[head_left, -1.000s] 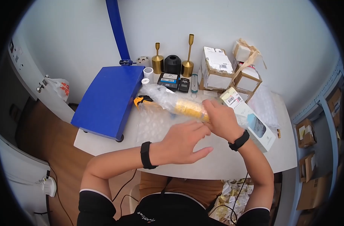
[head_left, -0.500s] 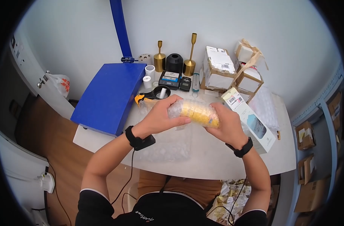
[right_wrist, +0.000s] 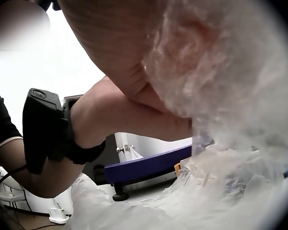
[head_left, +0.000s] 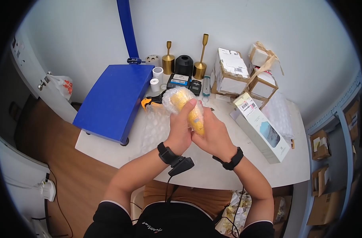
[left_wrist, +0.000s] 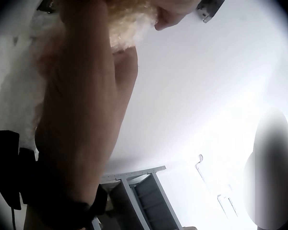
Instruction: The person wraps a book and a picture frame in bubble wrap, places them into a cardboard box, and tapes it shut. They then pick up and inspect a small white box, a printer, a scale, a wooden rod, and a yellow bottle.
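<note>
A yellow item in clear bubble wrap is held tilted above the table by both hands. My left hand grips its near side, thumb lying along the wrap. Close beside it, my right hand grips the lower right side, and the two hands meet at the bottom of the bundle. In the right wrist view the wrap fills much of the picture and hides the right fingers. Left of the hands, a loose bubble wrap sheet lies on the table near an orange and black tape dispenser.
A blue platform scale stands at left. Behind the hands are brass candlesticks, a black label printer and white rolls. Taped cartons and a long white box stand at right, with more bubble wrap beyond.
My left hand came from free of the bundle to gripping it. Both hands have since drawn together, and the bundle has turned from lying crosswise to tilted upward. The tape dispenser came partly into view.
</note>
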`<state>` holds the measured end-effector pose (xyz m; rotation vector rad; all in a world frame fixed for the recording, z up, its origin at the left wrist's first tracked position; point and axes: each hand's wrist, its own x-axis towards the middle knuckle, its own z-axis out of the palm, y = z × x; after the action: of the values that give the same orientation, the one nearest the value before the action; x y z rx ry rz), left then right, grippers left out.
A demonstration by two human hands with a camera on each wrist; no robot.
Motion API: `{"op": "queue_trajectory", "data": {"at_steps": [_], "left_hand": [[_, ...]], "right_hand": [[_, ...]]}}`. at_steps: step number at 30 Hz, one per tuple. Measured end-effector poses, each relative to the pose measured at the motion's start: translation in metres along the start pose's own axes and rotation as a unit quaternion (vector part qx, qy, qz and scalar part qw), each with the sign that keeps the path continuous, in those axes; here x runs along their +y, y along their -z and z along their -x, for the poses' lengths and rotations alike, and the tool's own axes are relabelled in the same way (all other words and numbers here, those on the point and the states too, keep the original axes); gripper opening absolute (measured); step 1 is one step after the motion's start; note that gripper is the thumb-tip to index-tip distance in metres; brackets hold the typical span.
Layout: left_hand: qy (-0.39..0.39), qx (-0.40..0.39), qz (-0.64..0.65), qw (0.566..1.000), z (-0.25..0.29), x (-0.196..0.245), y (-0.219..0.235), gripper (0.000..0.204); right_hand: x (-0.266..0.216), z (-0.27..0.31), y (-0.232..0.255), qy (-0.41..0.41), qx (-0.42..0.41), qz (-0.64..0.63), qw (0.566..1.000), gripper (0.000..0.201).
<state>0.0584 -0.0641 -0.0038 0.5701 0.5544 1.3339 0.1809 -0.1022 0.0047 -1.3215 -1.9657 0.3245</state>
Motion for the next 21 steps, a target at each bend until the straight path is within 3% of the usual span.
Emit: {"op": "queue_trajectory", "data": {"at_steps": [1, 3, 7, 9, 10, 11, 13, 15, 18, 20, 21], "left_hand": [[0.039, -0.019, 0.027, 0.999, -0.001, 0.006, -0.001, 0.049], [0.035, -0.007, 0.034, 0.999, -0.004, 0.012, 0.001, 0.051], [0.058, 0.023, 0.054, 0.997, -0.012, 0.029, 0.006, 0.054], [0.043, 0.033, 0.083, 0.995, -0.023, 0.033, 0.012, 0.053], [0.028, 0.042, 0.111, 0.993, -0.027, 0.032, 0.015, 0.052], [0.027, 0.042, 0.111, 0.993, -0.031, 0.029, 0.019, 0.052], [0.105, -0.046, 0.154, 0.981, -0.034, 0.025, 0.024, 0.048], [0.135, -0.063, 0.157, 0.976, -0.023, 0.015, 0.019, 0.048], [0.206, -0.087, 0.179, 0.958, 0.002, 0.014, -0.003, 0.049], [0.284, -0.12, 0.204, 0.929, 0.011, 0.012, -0.005, 0.047], [0.283, -0.121, 0.205, 0.929, 0.014, 0.009, -0.002, 0.047]], "right_hand": [[0.001, 0.0, 0.0, -0.001, 0.001, 0.0, 1.0, 0.064], [0.004, 0.0, -0.003, 0.037, -0.02, -0.088, 0.995, 0.073], [0.006, 0.003, -0.012, 0.053, -0.005, -0.142, 0.988, 0.08], [0.004, 0.004, -0.013, -0.024, 0.013, -0.179, 0.984, 0.085], [0.006, 0.005, -0.015, -0.023, 0.014, -0.179, 0.984, 0.085], [0.009, 0.006, -0.018, 0.019, 0.053, -0.158, 0.986, 0.084], [0.012, 0.005, -0.018, 0.061, 0.087, -0.138, 0.985, 0.083], [0.014, 0.002, -0.015, 0.213, 0.191, -0.031, 0.958, 0.082], [0.021, 0.0, -0.013, 0.29, 0.239, -0.03, 0.926, 0.084], [0.014, -0.002, -0.012, 0.318, 0.216, -0.062, 0.921, 0.085], [0.011, -0.001, -0.012, 0.34, 0.196, -0.092, 0.915, 0.087]]}}
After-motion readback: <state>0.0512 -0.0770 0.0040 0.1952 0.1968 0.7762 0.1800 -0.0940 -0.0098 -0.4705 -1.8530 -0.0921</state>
